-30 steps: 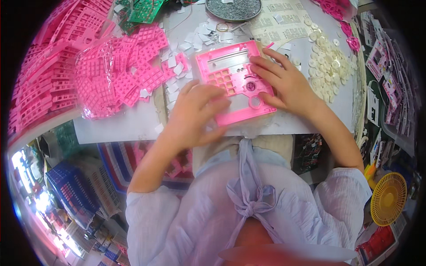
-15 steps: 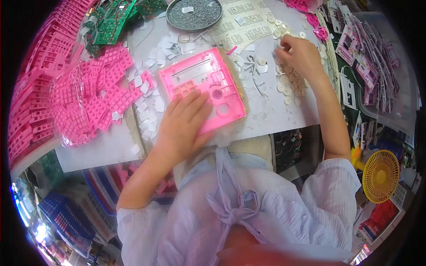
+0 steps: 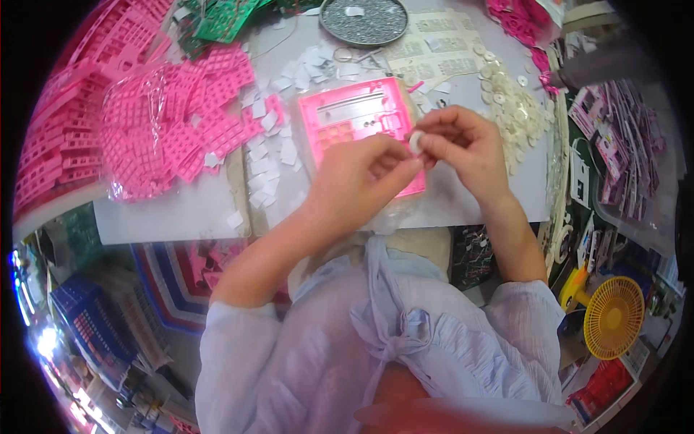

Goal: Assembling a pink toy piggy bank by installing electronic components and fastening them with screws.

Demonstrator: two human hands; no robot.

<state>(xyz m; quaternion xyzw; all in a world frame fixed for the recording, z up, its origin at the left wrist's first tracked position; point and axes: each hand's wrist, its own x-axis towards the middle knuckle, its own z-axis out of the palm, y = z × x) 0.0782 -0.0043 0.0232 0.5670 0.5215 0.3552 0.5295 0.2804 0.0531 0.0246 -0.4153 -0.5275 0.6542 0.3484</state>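
Observation:
Between the fingertips of my right hand [image 3: 466, 148] is a small white round disc [image 3: 416, 142], pinched on edge. My left hand [image 3: 358, 177] is closed, its thumb and fingers bunched right beside the disc; whether it grips something is hidden. Both hands are over a pink plastic housing [image 3: 395, 103] that lies on a clear plastic bag on the table. Slots and round openings mark the housing, and my left hand covers its lower part. A loose pile of similar cream-white discs [image 3: 510, 119] spreads to the right of my right hand.
Pink keypad pieces [image 3: 199, 108] heap up on the left, beside stacked pink housings [image 3: 54, 145]. White paper squares [image 3: 264, 170] are scattered nearby. At the back stand green circuit boards [image 3: 228, 18] and a round tray of small metal screws [image 3: 365, 22]. A yellow fan [image 3: 613, 318] is at right.
My right hand has come from the disc pile to the housing, bringing a white disc. My left hand has lifted off the housing's face and moved right to meet it. The view has shifted.

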